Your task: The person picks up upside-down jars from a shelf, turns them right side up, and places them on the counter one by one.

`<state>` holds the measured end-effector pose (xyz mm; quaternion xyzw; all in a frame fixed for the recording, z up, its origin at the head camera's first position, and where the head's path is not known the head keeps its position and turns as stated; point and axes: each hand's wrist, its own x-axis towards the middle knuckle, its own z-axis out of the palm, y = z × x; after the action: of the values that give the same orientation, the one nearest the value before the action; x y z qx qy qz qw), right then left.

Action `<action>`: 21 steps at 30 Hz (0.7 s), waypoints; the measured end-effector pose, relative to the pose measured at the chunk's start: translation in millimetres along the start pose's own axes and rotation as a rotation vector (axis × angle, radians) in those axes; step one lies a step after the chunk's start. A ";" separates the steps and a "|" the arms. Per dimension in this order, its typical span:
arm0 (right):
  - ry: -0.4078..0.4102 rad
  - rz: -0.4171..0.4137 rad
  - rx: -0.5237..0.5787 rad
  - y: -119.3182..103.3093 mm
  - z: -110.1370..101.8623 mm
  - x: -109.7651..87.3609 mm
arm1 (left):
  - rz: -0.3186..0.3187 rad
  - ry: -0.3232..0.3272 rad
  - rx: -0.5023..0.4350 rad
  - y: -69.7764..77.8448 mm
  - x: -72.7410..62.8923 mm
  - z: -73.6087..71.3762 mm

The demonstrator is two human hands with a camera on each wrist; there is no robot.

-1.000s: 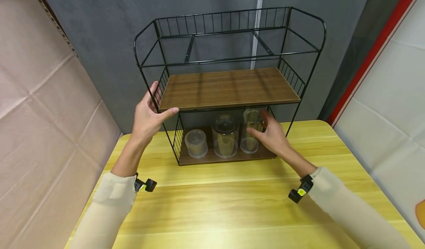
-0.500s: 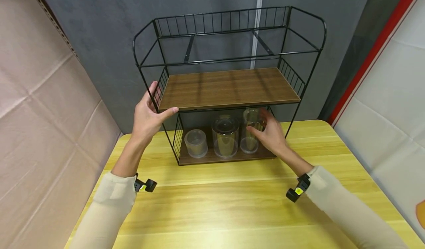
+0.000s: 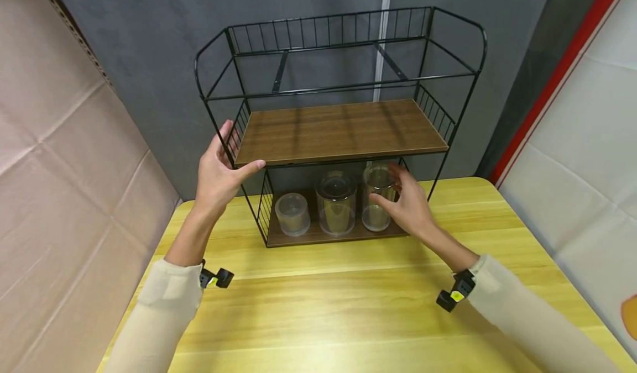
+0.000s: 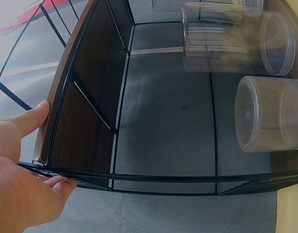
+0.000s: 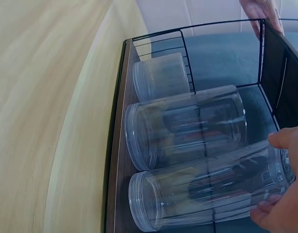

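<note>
My left hand [image 3: 217, 175] grips the left side of a black wire rack [image 3: 348, 89] at its middle shelf [image 3: 343, 132]. The thumb lies on the wooden board's front edge and the fingers reach outside the side wires. On the rack's bottom board [image 3: 298, 239], my right hand [image 3: 411, 204] holds a tall, narrow clear plastic jar [image 5: 207, 191] near its upper end, thumb on one side and fingers on the other. A wider clear jar [image 3: 337, 213] stands close to its left. Further left is a short, frosted-looking jar [image 3: 292, 215].
The rack stands on a light wooden table [image 3: 318, 306], near a grey backdrop [image 3: 164, 58]. Its top level is an open frame with crossbars. A pale cloth wall [image 3: 74, 185] rises at the left; a white panel [image 3: 587, 141] with a red edge stands at the right.
The tall jar has shifted slightly to the right and forward on the bottom board, with my right hand still on it. My left hand keeps its place on the rack.
</note>
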<state>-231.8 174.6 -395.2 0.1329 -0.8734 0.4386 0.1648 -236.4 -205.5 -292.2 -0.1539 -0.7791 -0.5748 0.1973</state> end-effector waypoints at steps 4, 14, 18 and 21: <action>-0.004 -0.016 -0.025 -6.7 -4.1 -6.1 | 0.004 0.003 -0.003 -0.7 -0.3 0.4; -0.062 -0.023 -0.007 -19.0 -9.6 -27.8 | 0.016 0.020 -0.036 -0.9 -13.7 -4.4; -0.071 -0.035 0.016 -22.7 -14.1 -35.1 | 0.035 0.071 -0.057 -1.8 -21.3 -2.3; -0.067 -0.040 0.024 -25.7 -18.2 -41.2 | 0.080 0.127 -0.102 -2.6 -30.6 3.7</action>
<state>-181.5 178.0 -383.1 0.1667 -0.8702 0.4412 0.1427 -211.3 -203.1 -310.3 -0.1580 -0.7279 -0.6139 0.2612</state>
